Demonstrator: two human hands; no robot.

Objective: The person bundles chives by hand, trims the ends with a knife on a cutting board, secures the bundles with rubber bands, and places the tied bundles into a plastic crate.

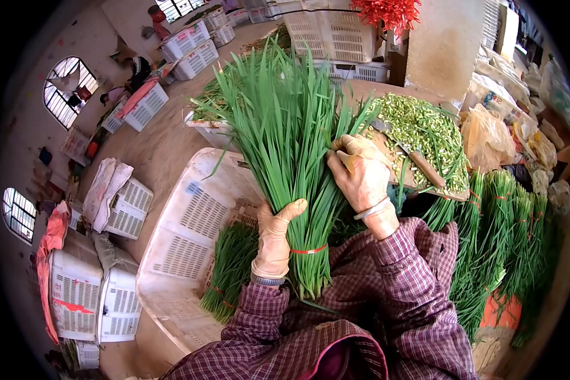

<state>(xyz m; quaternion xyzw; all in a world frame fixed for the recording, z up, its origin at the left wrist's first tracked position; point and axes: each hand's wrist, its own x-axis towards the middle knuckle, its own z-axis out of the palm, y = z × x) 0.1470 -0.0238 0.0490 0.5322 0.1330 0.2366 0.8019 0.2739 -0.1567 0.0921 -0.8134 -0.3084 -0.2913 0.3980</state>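
Note:
A large bunch of long green leaves (285,139) stands upright before me, with a red band (308,250) around its lower stems. My left hand (276,239), in a pale glove, is wrapped round the left side of the bunch just above the band. At the bunch's right edge, my right hand (361,172) has its fingers curled in against the leaves; whether it pinches a leaf is hidden. Right of that hand, a knife (424,166) with a wooden handle lies on a board (386,152) among chopped stem pieces (418,120).
A white crate (187,221) at my left holds banded green bunches (231,272). More bunches (500,221) hang or stand at the right, near plastic bags (487,136). Crates (76,285) line the far left. A person (138,71) is in the background.

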